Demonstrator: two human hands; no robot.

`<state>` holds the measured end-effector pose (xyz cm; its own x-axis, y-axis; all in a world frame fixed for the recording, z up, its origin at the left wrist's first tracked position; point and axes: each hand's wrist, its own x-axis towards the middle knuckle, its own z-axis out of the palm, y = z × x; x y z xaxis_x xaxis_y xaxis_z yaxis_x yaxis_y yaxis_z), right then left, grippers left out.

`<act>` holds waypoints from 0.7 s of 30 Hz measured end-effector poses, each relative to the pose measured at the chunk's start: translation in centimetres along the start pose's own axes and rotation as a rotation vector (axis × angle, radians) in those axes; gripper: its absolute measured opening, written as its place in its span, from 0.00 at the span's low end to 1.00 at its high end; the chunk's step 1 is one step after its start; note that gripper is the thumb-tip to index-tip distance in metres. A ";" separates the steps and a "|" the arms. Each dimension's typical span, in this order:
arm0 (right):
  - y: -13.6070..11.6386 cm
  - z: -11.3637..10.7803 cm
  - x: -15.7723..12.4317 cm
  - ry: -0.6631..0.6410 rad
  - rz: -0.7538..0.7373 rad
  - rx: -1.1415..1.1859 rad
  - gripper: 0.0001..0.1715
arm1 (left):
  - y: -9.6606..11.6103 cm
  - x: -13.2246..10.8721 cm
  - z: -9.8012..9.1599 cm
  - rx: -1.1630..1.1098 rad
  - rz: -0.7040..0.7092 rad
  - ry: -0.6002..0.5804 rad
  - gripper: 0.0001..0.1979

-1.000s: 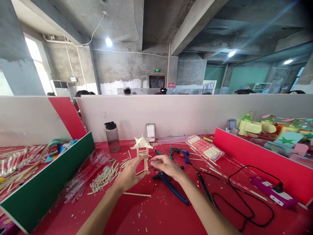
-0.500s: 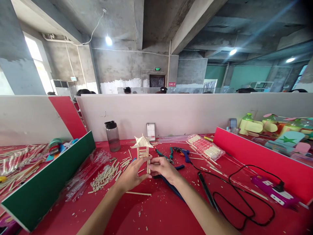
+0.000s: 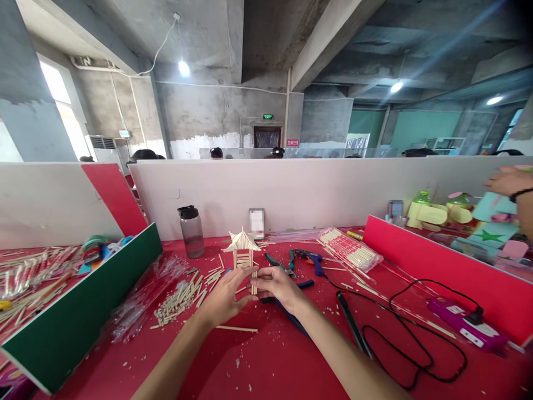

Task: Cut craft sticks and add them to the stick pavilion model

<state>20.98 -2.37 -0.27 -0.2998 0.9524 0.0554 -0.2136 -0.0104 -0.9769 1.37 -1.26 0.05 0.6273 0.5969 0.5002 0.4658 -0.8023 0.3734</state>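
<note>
A small pavilion of pale wooden sticks (image 3: 242, 250) with a peaked, pointed roof stands upright in front of me, its lower part hidden behind my hands. My left hand (image 3: 229, 294) has its fingers closed on the left and near side of the pavilion. From the right, my right hand (image 3: 277, 283) pinches the right post, its fingertips near those of the left. A loose stick (image 3: 237, 329) lies on the red table just below the hands. Cut stick pieces (image 3: 179, 303) are heaped to the left.
Green-handled pliers (image 3: 289, 264), a blue glue gun (image 3: 314, 261) and bagged sticks (image 3: 350, 250) lie beyond my right hand. A bottle (image 3: 191, 233) stands back left. The black cable runs to a purple power strip (image 3: 466, 325). Another person's hand (image 3: 510, 182) is at the far right.
Another person's hand has come in at the far right, holding a light blue piece above the divider. My hands and the pavilion have barely moved.
</note>
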 end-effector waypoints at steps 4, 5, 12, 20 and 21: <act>0.3 -0.2 0.0 -0.025 0.008 0.018 0.29 | 0.1 0.0 0.0 0.004 -0.015 0.018 0.32; 0.3 -0.2 0.0 -0.026 0.009 0.023 0.29 | 0.2 0.1 0.0 0.007 -0.014 0.020 0.32; 0.1 0.3 0.0 0.016 -0.010 0.030 0.30 | 0.2 0.1 -0.1 0.009 -0.011 0.021 0.32; 0.0 0.2 -0.1 0.000 -0.020 -0.001 0.29 | 0.2 0.1 0.1 -0.053 -0.034 0.027 0.31; -0.1 0.3 -0.1 -0.001 -0.020 -0.006 0.30 | 0.2 0.0 0.1 -0.057 -0.039 0.024 0.31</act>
<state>20.80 -2.56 -0.14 -0.2963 0.9522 0.0747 -0.2135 0.0102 -0.9769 1.53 -1.38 0.10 0.5938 0.6280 0.5031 0.4526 -0.7776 0.4365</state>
